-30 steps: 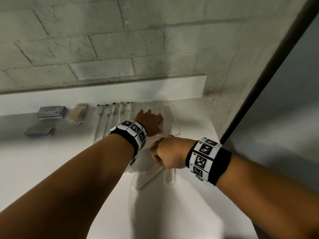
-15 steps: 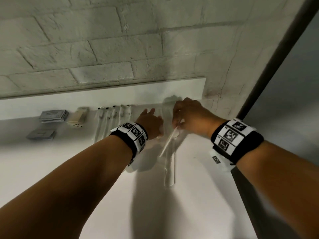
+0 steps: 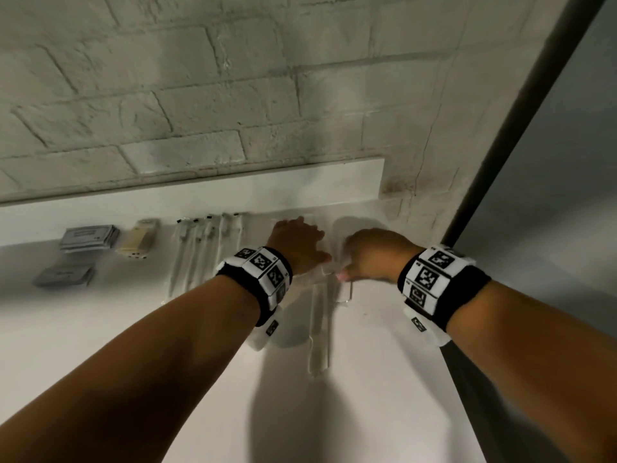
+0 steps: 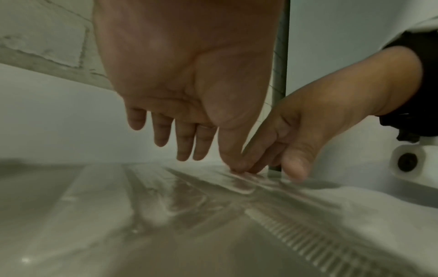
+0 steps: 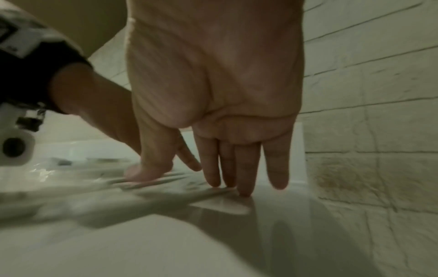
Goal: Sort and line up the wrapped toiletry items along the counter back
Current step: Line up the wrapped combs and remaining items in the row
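Motion blur smears the clear wrappers under both hands; what lies inside most of them cannot be read, and the left forearm and wristband cover the near ends of several. White counter [image 3: 100,329] runs beneath a brick wall [image 3: 200,95], with a low white upstand at its back. Left hand [image 3: 297,245] lies flat and released, fingers straight, thumb tip down on a clear wrapped item [image 4: 239,184] where the right hand's fingertips meet it. Right hand [image 3: 374,255] is likewise unclenched, fingers extended, tips pressing the counter and the plastic edge; thumb [image 5: 144,173] pressed on a wrapper; neither hand grasps anything. A wrapped comb [image 4: 308,241] shows its teeth in the left wrist view, long axis running from near the camera toward the back wall. Another long wrapped piece [image 3: 320,332] lies in front of the hands, long axis front to back. Left of the hands, a row of wrapped toothbrushes [image 3: 203,248] sits side by side at the counter back, long axes pointing at the wall. Further left: a cream packet [image 3: 138,238], then two grey sachets [image 3: 88,237], one nearer the wall, the other [image 3: 63,275] forward of it.
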Available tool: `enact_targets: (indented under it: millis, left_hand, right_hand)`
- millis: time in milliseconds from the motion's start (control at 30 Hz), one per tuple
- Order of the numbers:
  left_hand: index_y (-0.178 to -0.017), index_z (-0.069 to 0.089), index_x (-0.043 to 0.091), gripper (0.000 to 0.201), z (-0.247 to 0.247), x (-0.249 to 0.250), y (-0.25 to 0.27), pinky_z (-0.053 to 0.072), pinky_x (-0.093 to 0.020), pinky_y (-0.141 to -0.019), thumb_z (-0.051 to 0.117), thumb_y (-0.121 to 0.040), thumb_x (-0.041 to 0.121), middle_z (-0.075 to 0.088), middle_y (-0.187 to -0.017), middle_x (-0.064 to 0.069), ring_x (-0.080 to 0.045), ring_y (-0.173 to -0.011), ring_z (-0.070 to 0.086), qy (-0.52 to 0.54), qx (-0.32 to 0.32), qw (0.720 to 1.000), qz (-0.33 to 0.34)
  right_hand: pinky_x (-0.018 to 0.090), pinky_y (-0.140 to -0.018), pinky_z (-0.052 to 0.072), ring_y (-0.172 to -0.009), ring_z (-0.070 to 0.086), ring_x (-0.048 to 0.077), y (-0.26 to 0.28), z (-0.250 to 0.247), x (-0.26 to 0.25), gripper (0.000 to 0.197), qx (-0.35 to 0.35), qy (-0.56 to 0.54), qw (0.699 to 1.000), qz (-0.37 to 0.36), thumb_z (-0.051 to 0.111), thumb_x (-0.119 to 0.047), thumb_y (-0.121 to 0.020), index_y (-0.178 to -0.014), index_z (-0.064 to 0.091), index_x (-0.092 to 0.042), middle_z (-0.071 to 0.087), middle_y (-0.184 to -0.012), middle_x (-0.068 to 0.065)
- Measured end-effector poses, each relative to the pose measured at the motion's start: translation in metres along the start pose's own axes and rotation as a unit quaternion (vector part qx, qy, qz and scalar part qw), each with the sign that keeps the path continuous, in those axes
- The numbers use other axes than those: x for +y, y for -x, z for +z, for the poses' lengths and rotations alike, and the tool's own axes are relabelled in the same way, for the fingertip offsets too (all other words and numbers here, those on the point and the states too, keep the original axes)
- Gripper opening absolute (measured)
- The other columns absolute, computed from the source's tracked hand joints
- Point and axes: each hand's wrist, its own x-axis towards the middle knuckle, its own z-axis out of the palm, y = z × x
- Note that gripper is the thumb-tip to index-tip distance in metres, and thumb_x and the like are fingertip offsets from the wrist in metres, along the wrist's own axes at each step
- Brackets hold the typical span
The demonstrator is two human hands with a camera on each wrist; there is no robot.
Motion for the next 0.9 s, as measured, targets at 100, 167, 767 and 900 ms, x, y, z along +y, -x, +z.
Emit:
enact_targets:
  millis: [100, 167, 767, 900]
  left_hand:
    - [-0.139, 0.044, 0.022, 0.067, 0.006, 0.008, -0.003, 0.012, -0.048, -0.116, 0.049, -0.085, 0.061, 0.043, -0.146, -0.001, -0.026, -0.144, 0.020, 0.005, -0.013, 1.000, -0.022]
    - [-0.136, 0.047, 0.023, 0.067, 0.009, 0.007, -0.004, 0.015, -0.049, -0.114, 0.052, -0.082, 0.061, 0.049, -0.141, 0.000, -0.027, -0.141, 0.023, 0.015, -0.006, 1.000, -0.025]
    - [-0.148, 0.029, 0.030, 0.073, 0.009, -0.002, -0.008, 0.006, -0.049, -0.118, 0.050, -0.085, 0.059, 0.029, -0.156, 0.005, -0.026, -0.148, 0.008, 0.030, -0.013, 0.999, -0.013]
    - [-0.149, 0.028, 0.030, 0.060, 0.009, -0.019, 0.001, 0.005, -0.044, -0.120, 0.042, -0.094, 0.052, 0.021, -0.159, 0.006, -0.022, -0.148, 0.010, 0.062, 0.012, 0.997, -0.051]
  right_hand:
    - [0.033, -0.084, 0.049, -0.105, 0.062, 0.028, -0.008, 0.005, 0.000, 0.077, -0.016, 0.016, 0.999, 0.025, 0.070, -0.050, -0.076, -0.135, 0.043, -0.008, 0.064, -0.118, 0.009]
    - [0.034, -0.084, 0.047, -0.108, 0.061, 0.031, -0.016, 0.002, 0.003, 0.086, -0.030, 0.032, 0.999, 0.020, 0.070, -0.045, -0.080, -0.144, 0.028, -0.005, 0.062, -0.122, 0.012]
    - [0.039, -0.098, 0.044, -0.131, 0.045, 0.030, -0.041, -0.010, 0.012, 0.089, -0.050, 0.067, 0.996, -0.020, 0.064, -0.031, -0.086, -0.153, 0.007, -0.016, 0.015, -0.160, 0.009]
    - [0.038, -0.096, 0.042, -0.124, 0.045, 0.032, -0.002, -0.014, -0.017, 0.056, 0.092, 0.104, 0.989, -0.059, 0.059, -0.037, -0.088, -0.141, 0.043, -0.027, 0.040, -0.146, 0.009]
